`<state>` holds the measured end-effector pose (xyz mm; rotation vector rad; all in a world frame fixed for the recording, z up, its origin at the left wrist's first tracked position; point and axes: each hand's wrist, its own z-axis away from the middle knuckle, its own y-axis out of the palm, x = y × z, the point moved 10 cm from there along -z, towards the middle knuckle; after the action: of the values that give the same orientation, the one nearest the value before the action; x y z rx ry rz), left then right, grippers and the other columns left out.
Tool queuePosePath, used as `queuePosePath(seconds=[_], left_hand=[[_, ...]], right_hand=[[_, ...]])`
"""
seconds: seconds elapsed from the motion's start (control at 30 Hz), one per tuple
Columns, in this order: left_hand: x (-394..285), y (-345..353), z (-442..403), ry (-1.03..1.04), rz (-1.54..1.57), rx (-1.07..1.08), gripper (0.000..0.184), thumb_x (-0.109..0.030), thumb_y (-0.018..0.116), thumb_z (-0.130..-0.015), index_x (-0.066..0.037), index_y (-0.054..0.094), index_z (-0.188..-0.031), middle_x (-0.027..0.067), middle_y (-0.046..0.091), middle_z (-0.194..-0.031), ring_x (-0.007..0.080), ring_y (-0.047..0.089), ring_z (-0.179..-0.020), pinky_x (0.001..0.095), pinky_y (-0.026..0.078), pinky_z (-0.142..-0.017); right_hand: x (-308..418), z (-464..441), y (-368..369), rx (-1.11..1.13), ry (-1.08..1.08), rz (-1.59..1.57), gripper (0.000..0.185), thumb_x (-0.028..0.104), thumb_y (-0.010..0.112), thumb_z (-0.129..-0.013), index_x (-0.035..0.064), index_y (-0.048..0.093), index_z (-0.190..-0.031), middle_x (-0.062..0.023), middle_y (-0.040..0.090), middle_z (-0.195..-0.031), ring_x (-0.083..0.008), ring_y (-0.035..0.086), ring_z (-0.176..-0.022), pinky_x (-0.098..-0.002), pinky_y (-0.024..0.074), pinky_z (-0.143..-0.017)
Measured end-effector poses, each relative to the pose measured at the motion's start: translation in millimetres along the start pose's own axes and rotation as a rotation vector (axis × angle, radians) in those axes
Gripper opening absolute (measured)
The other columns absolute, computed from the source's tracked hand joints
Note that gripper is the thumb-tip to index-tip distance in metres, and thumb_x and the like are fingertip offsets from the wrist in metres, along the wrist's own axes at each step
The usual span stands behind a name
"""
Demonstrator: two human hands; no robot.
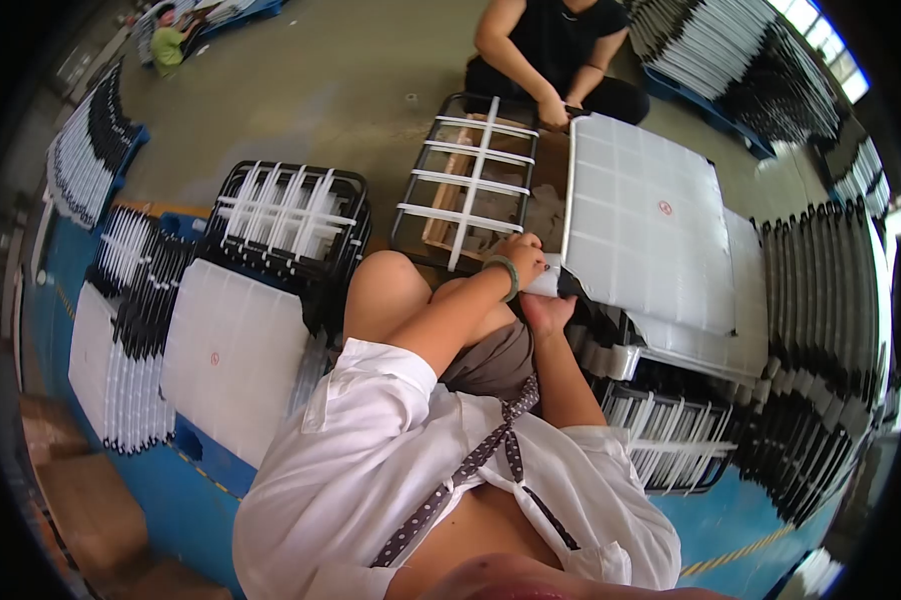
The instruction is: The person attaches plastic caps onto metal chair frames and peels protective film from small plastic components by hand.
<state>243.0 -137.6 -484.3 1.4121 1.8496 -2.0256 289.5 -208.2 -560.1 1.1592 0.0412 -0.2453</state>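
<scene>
My left hand, with a green bracelet at the wrist, has its fingers closed on a white flap at the near left corner of a large white panel. Just below it, my right hand is turned palm up against the same corner; its fingertips are partly hidden by the black corner piece. The panel has grid-like creases and a small red round mark. To its left lies a black frame crossed by white straps, with a wooden-sided box showing beneath.
Opposite me, a person in black has both hands at the panel's far corner. Strapped frames and white panels are stacked at the left, more frames at the right. Another person sits far left.
</scene>
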Motion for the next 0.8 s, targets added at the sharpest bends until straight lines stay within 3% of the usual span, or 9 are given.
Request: queuePosePath(seconds=[0.17, 0.23, 0.33, 0.37, 0.53, 0.67, 0.7, 0.77, 0.8], left_hand=[[9.3, 9.2, -3.9, 0.018, 0.103, 0.022, 0.011, -0.021, 0.069, -0.070, -0.012, 0.067, -0.074, 0.0082, 0.055, -0.115, 0.0313, 0.049, -0.104, 0.0389, 0.039, -0.090], [13.6, 13.6, -5.4, -0.006, 0.127, 0.047, 0.008, -0.017, 0.070, -0.068, -0.011, 0.067, -0.073, 0.0085, 0.053, -0.120, 0.0310, 0.048, -0.107, 0.0376, 0.038, -0.092], [15.2, 17.0, -8.3, 0.083, 0.200, 0.040, 0.009, -0.015, 0.072, -0.067, -0.009, 0.067, -0.072, 0.0134, 0.053, -0.121, 0.0296, 0.054, -0.099, 0.0359, 0.043, -0.087], [24.4, 27.1, -9.7, -0.012, 0.250, 0.141, 0.010, -0.018, 0.070, -0.070, -0.010, 0.069, -0.075, 0.0111, 0.050, -0.127, 0.0322, 0.049, -0.112, 0.0380, 0.040, -0.094], [22.7, 18.9, -9.2, -0.041, 0.126, 0.090, 0.013, -0.019, 0.074, -0.066, -0.012, 0.071, -0.076, 0.0095, 0.054, -0.120, 0.0299, 0.052, -0.105, 0.0364, 0.042, -0.091], [20.8, 8.7, -9.4, -0.073, 0.131, 0.050, 0.020, -0.019, 0.078, -0.058, -0.011, 0.073, -0.076, 0.0139, 0.056, -0.114, 0.0263, 0.056, -0.097, 0.0338, 0.046, -0.081], [20.1, 5.0, -8.8, -0.119, 0.173, 0.033, 0.017, -0.019, 0.080, -0.056, -0.010, 0.071, -0.068, 0.0132, 0.056, -0.113, 0.0267, 0.056, -0.097, 0.0342, 0.046, -0.081], [13.0, -6.0, -9.4, 0.004, 0.026, -0.046, 0.022, -0.019, 0.081, -0.055, -0.008, 0.068, -0.069, 0.0154, 0.055, -0.112, 0.0271, 0.056, -0.095, 0.0340, 0.046, -0.080], [22.5, -6.7, -12.5, -0.005, 0.007, -0.052, 0.030, -0.019, 0.081, -0.054, -0.007, 0.066, -0.077, 0.0162, 0.056, -0.111, 0.0265, 0.056, -0.095, 0.0327, 0.046, -0.080]], right_hand=[[7.4, -17.5, -11.0, 0.138, 0.031, 0.013, 0.049, 0.042, 0.043, -0.083, 0.0046, 0.050, -0.114, -0.0118, 0.053, -0.117, -0.0262, 0.050, -0.110, -0.0416, 0.0374, -0.097], [7.2, -17.1, -7.9, 0.152, 0.010, 0.081, 0.046, 0.040, 0.043, -0.085, 0.0040, 0.050, -0.113, -0.0118, 0.055, -0.112, -0.0238, 0.054, -0.103, -0.0382, 0.0435, -0.091], [10.7, -10.6, -6.2, 0.130, -0.060, 0.085, 0.044, 0.040, 0.040, -0.087, 0.0056, 0.049, -0.113, -0.0093, 0.053, -0.112, -0.0208, 0.052, -0.100, -0.0349, 0.0434, -0.089], [13.0, -12.4, -4.6, 0.202, -0.055, 0.068, 0.045, 0.040, 0.039, -0.087, 0.0064, 0.049, -0.114, -0.0090, 0.053, -0.114, -0.0218, 0.052, -0.102, -0.0362, 0.0428, -0.090], [12.2, -7.6, -1.6, 0.161, -0.079, 0.075, 0.046, 0.042, 0.036, -0.088, 0.0078, 0.048, -0.116, -0.0079, 0.052, -0.116, -0.0236, 0.051, -0.107, -0.0390, 0.0414, -0.092], [11.2, -8.2, -3.6, 0.153, -0.084, 0.072, 0.048, 0.044, 0.035, -0.088, 0.0087, 0.048, -0.117, -0.0085, 0.052, -0.116, -0.0246, 0.052, -0.105, -0.0401, 0.0432, -0.090], [10.5, -5.1, -0.7, 0.137, -0.092, 0.095, 0.049, 0.045, 0.035, -0.088, 0.0079, 0.047, -0.117, -0.0087, 0.053, -0.115, -0.0245, 0.053, -0.103, -0.0396, 0.0441, -0.088], [7.7, 1.7, 9.1, 0.105, -0.115, 0.118, 0.048, 0.045, 0.036, -0.087, 0.0073, 0.049, -0.114, -0.0085, 0.055, -0.111, -0.0243, 0.054, -0.100, -0.0390, 0.0446, -0.087], [6.7, -3.9, 3.3, 0.098, -0.092, 0.114, 0.046, 0.044, 0.036, -0.087, 0.0076, 0.050, -0.112, -0.0081, 0.056, -0.108, -0.0237, 0.054, -0.099, -0.0389, 0.0448, -0.086]])
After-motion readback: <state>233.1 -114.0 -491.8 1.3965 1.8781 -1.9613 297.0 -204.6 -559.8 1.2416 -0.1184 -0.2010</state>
